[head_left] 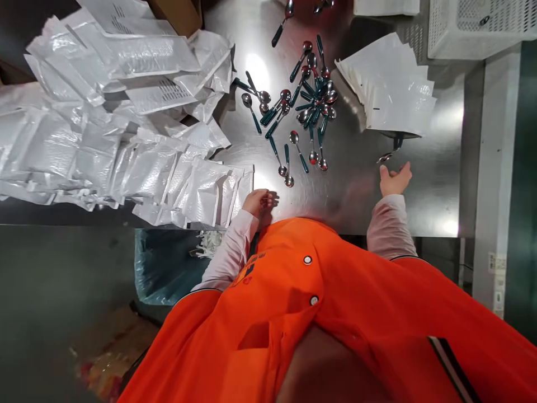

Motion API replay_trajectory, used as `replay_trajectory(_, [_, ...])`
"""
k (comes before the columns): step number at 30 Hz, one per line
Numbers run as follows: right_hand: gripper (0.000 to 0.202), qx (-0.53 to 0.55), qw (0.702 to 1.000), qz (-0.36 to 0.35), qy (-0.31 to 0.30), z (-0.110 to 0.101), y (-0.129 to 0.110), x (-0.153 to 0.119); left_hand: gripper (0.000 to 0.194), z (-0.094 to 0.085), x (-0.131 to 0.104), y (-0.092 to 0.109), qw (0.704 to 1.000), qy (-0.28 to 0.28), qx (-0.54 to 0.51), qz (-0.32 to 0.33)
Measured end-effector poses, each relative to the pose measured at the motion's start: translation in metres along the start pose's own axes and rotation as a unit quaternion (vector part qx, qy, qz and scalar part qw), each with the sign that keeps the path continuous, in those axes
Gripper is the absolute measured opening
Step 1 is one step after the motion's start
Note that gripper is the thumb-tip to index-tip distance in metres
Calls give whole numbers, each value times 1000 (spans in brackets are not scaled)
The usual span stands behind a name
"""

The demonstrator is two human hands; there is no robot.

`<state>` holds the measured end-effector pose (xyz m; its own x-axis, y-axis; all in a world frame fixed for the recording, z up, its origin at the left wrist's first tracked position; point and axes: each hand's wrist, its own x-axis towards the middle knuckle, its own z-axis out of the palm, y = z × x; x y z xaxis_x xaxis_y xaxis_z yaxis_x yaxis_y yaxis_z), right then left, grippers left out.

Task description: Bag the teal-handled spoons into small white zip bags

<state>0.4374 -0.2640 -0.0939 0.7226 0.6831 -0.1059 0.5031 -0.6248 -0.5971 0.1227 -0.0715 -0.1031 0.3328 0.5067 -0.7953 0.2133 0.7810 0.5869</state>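
Note:
My right hand [395, 179] is at the right of the metal table, its thumb and index finger spread apart. Just beyond those fingertips is a spoon [389, 156], its dark end against the near edge of a fanned stack of white envelopes [400, 92]; I see no clear contact with the hand. My left hand [259, 202] rests near the table's front edge with curled fingers and nothing visible in them. It is beside the nearest padded white packets [205, 193]. Between and beyond my hands lie several loose spoons with dark green handles [315, 106].
A large heap of white padded packets [100, 67] covers the left side. A white perforated basket [482, 28] stands at the back right. Below the table's front edge, left, hangs a blue-lined bin [155, 268] with white scraps. A cardboard box [180, 14] is at the back.

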Motion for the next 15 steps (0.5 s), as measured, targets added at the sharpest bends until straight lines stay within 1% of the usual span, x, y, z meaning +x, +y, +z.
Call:
replay_trajectory(3, [32, -44, 998, 45, 10, 17, -5, 14, 9, 11, -2, -7, 1000, -8, -4, -9])
replay_trajectory(5, [31, -54, 997, 58, 11, 34, -11, 24, 14, 21, -2, -8, 1000, -17, 2, -17])
replay_trajectory(7, [31, -64, 997, 52, 3, 58, -21, 36, 17, 31, -2, -7, 999, -36, 20, -30])
replay_trajectory(9, [35, -95, 995, 40, -8, 84, -35, 47, 18, 40, -2, -6, 996, -65, 43, -38])
replay_trajectory(11, [38, -129, 991, 31, -16, 105, -48, 57, 20, 47, -2, -4, 993, -94, 61, -41])
replay_trajectory(13, [32, -142, 989, 29, -18, 114, -56, 63, 22, 51, -2, -4, 991, -112, 64, -41])
replay_trajectory(15, [27, -145, 989, 28, -7, 111, -56, 62, 24, 55, -1, -4, 990, -118, 58, -44])
